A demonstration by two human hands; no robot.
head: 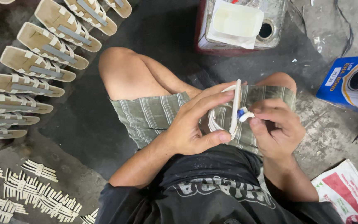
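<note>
Head view: above the lap, the left hand [193, 124] grips a cream strappy sandal upper [228, 114] edge-on, fingers curled round it. The right hand [276, 126] pinches a small blue-tipped white applicator [243, 114] against its strap. Finished cream sandals [42, 49] lie in a row at far left.

we see a blue carton [350, 83] at the right edge, tilted on the floor, with a white label [333, 76] on its near corner and a round black-and-white picture. low at the right lies a white sack [347, 191] printed red and green — flat, partly cut off by the frame.
</note>
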